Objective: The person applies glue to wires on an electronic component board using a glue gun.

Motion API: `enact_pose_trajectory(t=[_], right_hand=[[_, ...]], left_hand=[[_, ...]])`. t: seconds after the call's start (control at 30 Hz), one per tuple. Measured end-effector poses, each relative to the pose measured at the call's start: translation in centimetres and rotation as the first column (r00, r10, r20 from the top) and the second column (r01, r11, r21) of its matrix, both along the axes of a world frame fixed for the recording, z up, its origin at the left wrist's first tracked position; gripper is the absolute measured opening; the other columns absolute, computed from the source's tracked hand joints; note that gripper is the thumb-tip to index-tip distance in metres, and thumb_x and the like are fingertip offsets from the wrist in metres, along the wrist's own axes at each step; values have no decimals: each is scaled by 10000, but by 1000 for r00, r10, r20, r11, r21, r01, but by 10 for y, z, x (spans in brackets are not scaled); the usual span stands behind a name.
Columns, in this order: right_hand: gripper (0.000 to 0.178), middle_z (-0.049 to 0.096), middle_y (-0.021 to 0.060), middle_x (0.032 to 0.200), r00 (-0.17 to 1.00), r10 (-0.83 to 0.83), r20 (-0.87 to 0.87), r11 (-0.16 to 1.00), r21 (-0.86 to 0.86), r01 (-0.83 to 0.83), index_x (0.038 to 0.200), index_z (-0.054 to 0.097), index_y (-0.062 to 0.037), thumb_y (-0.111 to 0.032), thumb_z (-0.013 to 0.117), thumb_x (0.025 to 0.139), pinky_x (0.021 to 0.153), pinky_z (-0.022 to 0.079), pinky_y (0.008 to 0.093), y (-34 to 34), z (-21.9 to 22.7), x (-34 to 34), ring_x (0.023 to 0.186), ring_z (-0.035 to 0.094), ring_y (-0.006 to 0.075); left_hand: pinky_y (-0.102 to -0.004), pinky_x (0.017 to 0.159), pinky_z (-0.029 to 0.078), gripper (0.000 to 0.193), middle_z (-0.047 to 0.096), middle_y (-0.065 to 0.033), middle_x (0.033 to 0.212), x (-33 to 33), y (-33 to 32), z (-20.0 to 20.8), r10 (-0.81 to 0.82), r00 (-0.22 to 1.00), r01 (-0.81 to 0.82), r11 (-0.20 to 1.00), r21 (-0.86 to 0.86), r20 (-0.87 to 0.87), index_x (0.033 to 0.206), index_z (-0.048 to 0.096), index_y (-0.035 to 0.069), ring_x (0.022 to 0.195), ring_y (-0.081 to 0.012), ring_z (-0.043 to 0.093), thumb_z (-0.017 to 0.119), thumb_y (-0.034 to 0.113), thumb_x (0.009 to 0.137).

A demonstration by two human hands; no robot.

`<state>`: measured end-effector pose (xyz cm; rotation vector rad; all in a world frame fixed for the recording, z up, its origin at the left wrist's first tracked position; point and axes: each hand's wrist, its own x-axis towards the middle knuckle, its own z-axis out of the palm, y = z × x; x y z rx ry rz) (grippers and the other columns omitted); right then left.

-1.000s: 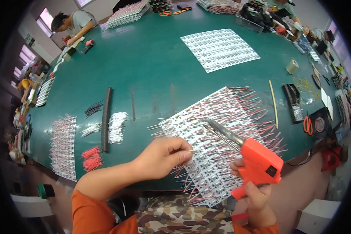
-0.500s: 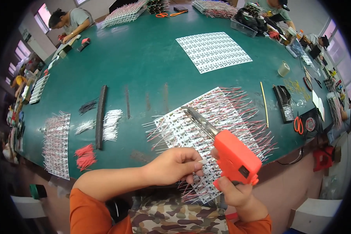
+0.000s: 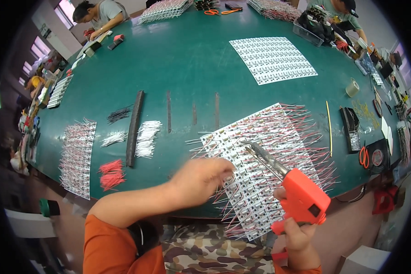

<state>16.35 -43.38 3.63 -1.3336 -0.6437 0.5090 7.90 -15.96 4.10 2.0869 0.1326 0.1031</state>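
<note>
panel (image 3: 260, 169): near edge of surface (image 3: 182, 68), thin, wiry, likely flexible, fragile | left hand (image 3: 205, 178): pressing panel edge, no closed grip | right hand (image 3: 299, 233): gripping glue gun (image 3: 301, 196) handle

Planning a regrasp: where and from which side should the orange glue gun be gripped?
Grip the glue gun by its handle, from below on the near side, as the right hand does. The nozzle points up and left over the wired panel, leaving the handle clear off the table edge.

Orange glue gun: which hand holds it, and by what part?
The right hand holds the orange glue gun by its handle.
</note>
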Motion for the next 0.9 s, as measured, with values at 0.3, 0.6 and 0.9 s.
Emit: enact_pose_trajectory(t=[0.3,0.6,0.9], right_hand=[[606,613,257,1279,989,-54,-139,996,64,63,1389,463,86,-233,683,923,1047,457,599,-14,-9,3,1192,617,407],[498,633,244,1254,975,-14,-223,1000,-26,8,1263,571,92,-250,700,924,979,514,556,-16,-8,5,1127,650,389],[554,637,216,1266,975,113,-193,993,-15,-118,1412,468,66,-141,632,926,963,531,480,-15,-13,10,1110,662,324]], left_hand=[[-409,619,500,154,587,-81,856,13,32,-25,-231,959,32,670,742,167,936,634,52,750,-277,627,627,101,790],[-357,651,447,137,526,-29,796,18,32,-30,-305,914,-37,591,806,267,880,607,77,754,-207,573,605,148,763],[-351,649,447,189,540,-23,821,19,35,-27,-370,903,37,575,817,219,925,627,83,760,-199,573,614,153,750]])
